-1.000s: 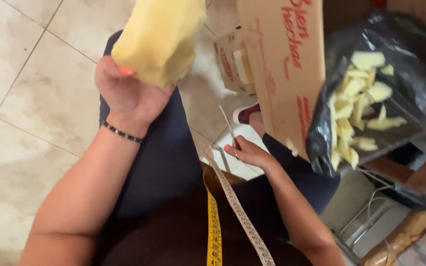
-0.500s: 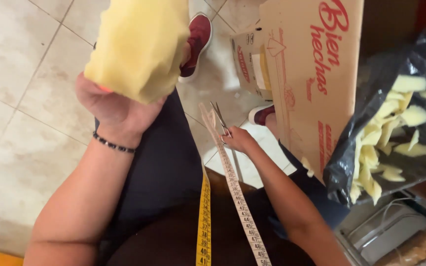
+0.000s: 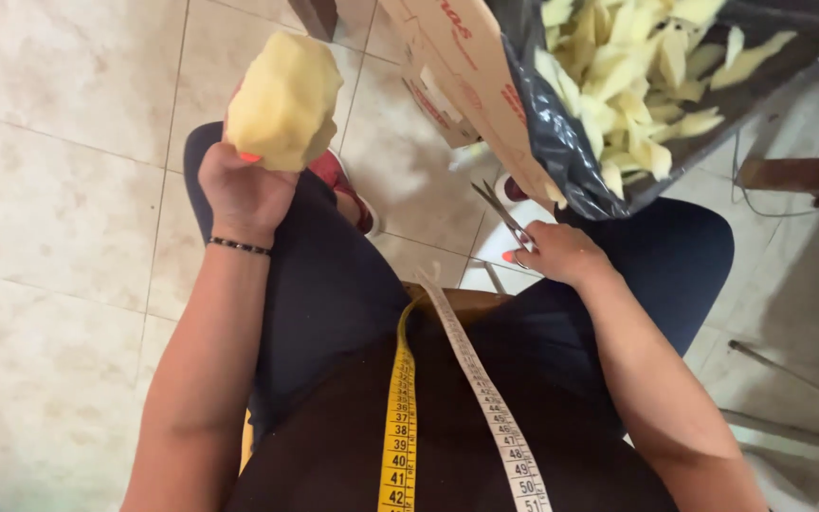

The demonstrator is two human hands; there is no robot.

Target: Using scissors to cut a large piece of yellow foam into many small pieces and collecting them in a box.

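Your left hand (image 3: pixel 239 194) closes its fingers (image 3: pixel 250 157) on a pale yellow foam block (image 3: pixel 283 101), well left of the black bag (image 3: pixel 561 133) of foam strips; your right hand (image 3: pixel 561 254) grips metal scissors (image 3: pixel 502 215) just below that bag.

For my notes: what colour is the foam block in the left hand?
Pale yellow foam block, head view.

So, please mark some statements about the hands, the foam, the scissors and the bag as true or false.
1. The left hand holds a yellow foam block. True.
2. The right hand holds scissors. True.
3. The black bag is empty. False: yellow foam strips fill it.
4. A tape measure lies on the floor. False: it hangs around the person's neck.
5. The left wrist is bare. False: it wears a dark bracelet.
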